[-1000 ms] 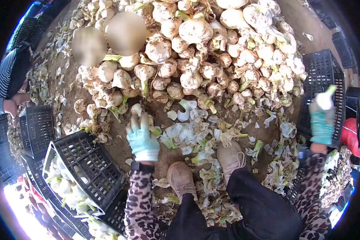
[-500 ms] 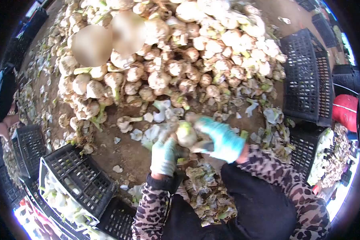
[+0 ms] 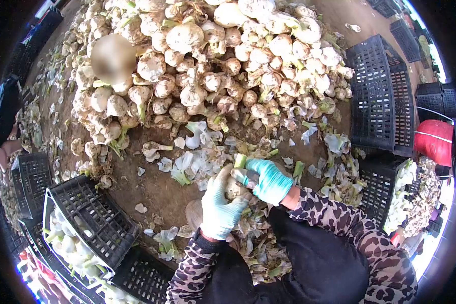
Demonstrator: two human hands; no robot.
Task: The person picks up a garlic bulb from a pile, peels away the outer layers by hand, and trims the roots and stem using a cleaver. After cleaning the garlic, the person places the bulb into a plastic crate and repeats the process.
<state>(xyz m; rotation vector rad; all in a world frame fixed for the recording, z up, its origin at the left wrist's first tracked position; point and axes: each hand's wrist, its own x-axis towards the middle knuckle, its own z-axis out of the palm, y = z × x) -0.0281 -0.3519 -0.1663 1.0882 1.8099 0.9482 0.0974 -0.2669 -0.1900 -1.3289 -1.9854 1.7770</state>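
Bulb (image 3: 234,189), held at frame centre, both hands on it.
Left hand (image 3: 220,206) cups it tight from 7 o'clock. Right hand (image 3: 269,180) is clamped on its top from 3, with the green stalk (image 3: 240,160) jutting toward 12. Risk, judged: soiled skin may slip in the gloves and drop it among the peelings (image 3: 197,164) at 11. A blade in the right fist (cannot tell) could nick the left glove. Pile (image 3: 213,61) at 12; crate (image 3: 93,223) at 8.

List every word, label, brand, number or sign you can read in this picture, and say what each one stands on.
None: no word, number or sign can be read here.
The black crates, the red object and the gloves on the left hand and right hand, both closed on a bulb, show no print.
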